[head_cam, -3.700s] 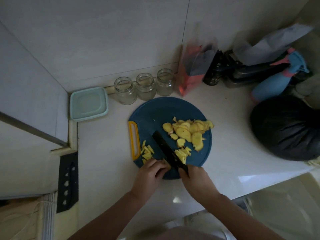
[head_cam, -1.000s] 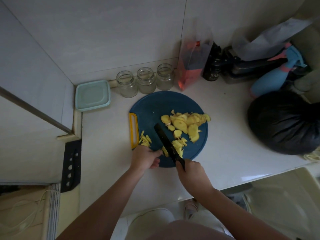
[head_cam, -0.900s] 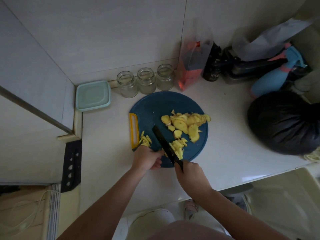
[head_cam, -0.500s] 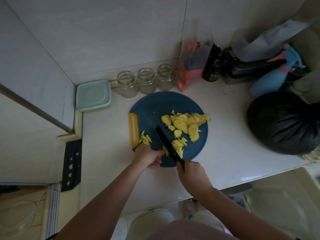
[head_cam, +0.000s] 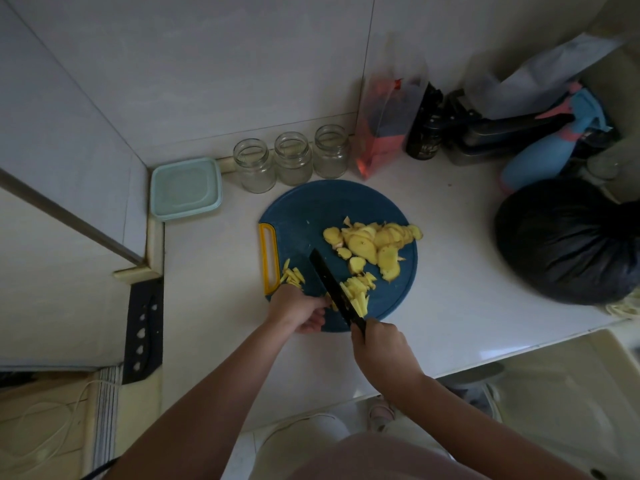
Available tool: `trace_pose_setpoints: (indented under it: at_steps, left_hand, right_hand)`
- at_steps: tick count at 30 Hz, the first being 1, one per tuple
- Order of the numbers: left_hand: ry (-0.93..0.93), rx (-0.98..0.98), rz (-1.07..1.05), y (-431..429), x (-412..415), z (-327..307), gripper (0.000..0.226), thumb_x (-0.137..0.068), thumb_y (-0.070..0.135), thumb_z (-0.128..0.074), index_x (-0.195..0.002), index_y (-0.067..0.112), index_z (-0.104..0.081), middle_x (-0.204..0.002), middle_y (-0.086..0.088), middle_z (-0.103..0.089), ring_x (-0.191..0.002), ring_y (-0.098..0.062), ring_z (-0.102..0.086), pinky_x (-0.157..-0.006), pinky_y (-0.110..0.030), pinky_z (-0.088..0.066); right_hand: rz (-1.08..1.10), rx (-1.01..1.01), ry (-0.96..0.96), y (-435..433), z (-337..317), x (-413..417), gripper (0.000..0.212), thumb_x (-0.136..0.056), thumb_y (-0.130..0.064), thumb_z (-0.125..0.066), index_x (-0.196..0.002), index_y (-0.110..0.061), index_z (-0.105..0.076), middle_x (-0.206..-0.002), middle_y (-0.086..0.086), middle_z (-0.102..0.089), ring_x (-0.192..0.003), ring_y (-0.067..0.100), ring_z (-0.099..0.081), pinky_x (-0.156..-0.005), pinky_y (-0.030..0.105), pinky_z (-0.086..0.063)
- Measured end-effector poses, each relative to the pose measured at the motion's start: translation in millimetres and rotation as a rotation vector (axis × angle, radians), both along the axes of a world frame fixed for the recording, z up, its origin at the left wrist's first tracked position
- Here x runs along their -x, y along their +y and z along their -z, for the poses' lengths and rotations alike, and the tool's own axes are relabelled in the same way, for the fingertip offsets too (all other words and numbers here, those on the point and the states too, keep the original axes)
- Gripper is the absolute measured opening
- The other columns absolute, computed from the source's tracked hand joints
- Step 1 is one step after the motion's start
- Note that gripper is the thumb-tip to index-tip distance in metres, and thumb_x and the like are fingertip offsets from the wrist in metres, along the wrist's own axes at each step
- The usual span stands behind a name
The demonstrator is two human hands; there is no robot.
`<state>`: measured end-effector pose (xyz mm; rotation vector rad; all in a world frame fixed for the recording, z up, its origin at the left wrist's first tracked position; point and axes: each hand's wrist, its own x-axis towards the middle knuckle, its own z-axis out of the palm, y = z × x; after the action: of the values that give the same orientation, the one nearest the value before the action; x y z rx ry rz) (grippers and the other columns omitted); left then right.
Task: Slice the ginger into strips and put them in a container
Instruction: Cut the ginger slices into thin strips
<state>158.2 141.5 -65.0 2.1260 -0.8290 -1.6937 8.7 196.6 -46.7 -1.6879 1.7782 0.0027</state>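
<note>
Many pale-yellow ginger slices [head_cam: 374,242] lie heaped by thin strips [head_cam: 356,292]; right hand [head_cam: 381,348] grips the knife [head_cam: 329,278], left hand [head_cam: 294,308] pinches a piece [head_cam: 334,307].

Both bare forearms reach forward, converging. The left hand [head_cam: 298,308] curls its fingertips onto a ginger piece [head_cam: 333,304]; the right hand [head_cam: 379,344] grips the knife [head_cam: 329,278] handle.

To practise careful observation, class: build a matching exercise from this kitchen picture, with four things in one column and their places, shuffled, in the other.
Things
1. knife
2. glass jars
3. ginger slices
4. teal box

Places
a. standing in a row behind the cutting board
b. piled on the board's far right part
c. gripped by the right hand
d. in the corner, left of the jars

Pairs: 1-c, 2-a, 3-b, 4-d
</note>
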Motion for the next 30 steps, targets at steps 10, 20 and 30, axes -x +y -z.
trace_pose_setpoints:
  at_steps: [10,20,30]
  left_hand:
    - [-0.014,-0.039,0.036,-4,0,-1,0.029,-0.085,0.021,-0.070,-0.067,0.001,-0.059,-0.060,-0.010,-0.062,-0.045,-0.015,-0.058,-0.040,-0.019,-0.048]
    - [-0.010,-0.036,0.015,-8,-1,2,0.025,-0.085,0.015,-0.071,-0.067,-0.001,-0.062,-0.055,-0.010,-0.063,-0.040,-0.015,-0.060,-0.040,-0.023,-0.049]
    - [-0.013,0.001,-0.012,-4,4,-4,0.032,-0.085,0.024,-0.071,-0.067,0.001,-0.057,-0.060,-0.010,-0.061,-0.033,-0.009,-0.056,-0.035,-0.018,-0.044]
  right_hand:
    - [-0.054,0.048,0.111,5,7,-10,0.035,-0.104,-0.035,-0.028,-0.107,-0.009,-0.051,-0.096,0.008,-0.065,-0.087,0.027,-0.065,-0.063,0.029,-0.037]
    - [-0.002,0.002,0.103,-15,14,-25,0.036,-0.104,-0.034,-0.030,-0.109,-0.006,-0.052,-0.103,0.012,-0.065,-0.094,0.031,-0.063,-0.065,0.030,-0.036]
    - [0.170,-0.038,-0.084,-17,9,-6,0.036,-0.101,-0.034,-0.039,-0.098,-0.003,-0.056,-0.095,0.018,-0.064,-0.089,0.034,-0.061,-0.068,0.035,-0.045]
